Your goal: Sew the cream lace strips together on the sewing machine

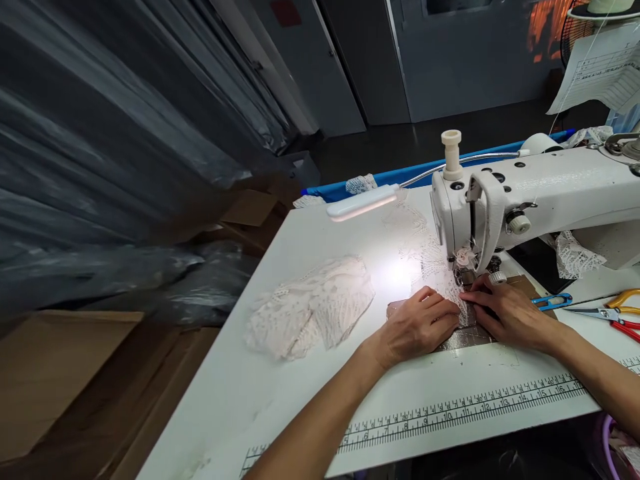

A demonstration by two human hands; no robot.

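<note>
A strip of white lace (pixel 435 267) runs across the table and under the presser foot (pixel 465 277) of a white sewing machine (pixel 500 193). My left hand (pixel 423 320) lies on the lace just in front of the needle area, its fingers close together and pressing down. On the other side of the strip, my right hand (pixel 505 313) has thumb and forefinger pinched at the lace edge near the foot. The fingertips partly cover the lace there. Both hands rest over a shiny metal plate (pixel 457 341).
A crumpled lace piece (pixel 315 307) lies left on the white table. An LED lamp (pixel 363 202) lights the strip. Right of my hands are a blue cutter (pixel 553 301) and snips (pixel 607 313). A printed ruler (pixel 465 410) follows the front edge; cardboard boxes (pixel 65 373) stand left.
</note>
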